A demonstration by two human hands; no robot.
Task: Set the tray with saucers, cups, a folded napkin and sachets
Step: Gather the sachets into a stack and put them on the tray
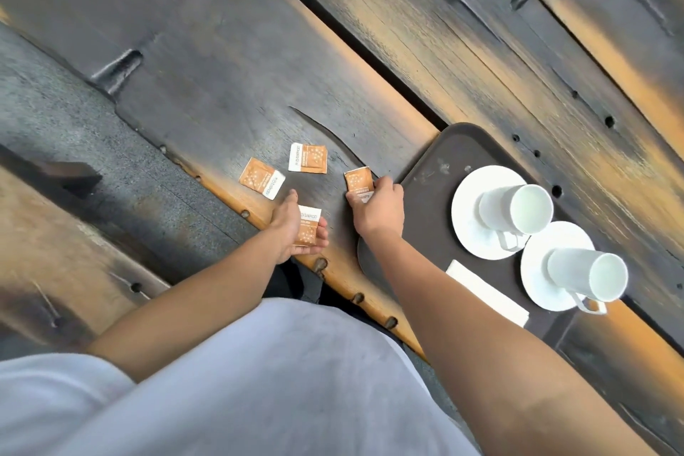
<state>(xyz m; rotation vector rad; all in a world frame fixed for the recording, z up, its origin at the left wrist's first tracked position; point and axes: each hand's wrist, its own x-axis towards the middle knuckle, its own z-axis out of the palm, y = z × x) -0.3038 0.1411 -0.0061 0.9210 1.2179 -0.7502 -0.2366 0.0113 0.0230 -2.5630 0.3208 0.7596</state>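
Left hand point(292, 229) grips one sachet point(309, 229); right hand point(377, 207) pinches another point(358, 179) at its 11 o'clock, tray point(429, 174) at 3.

Single head-worn view, tilted, looks steeply down past the torso at the wooden table point(229, 78); hands near.
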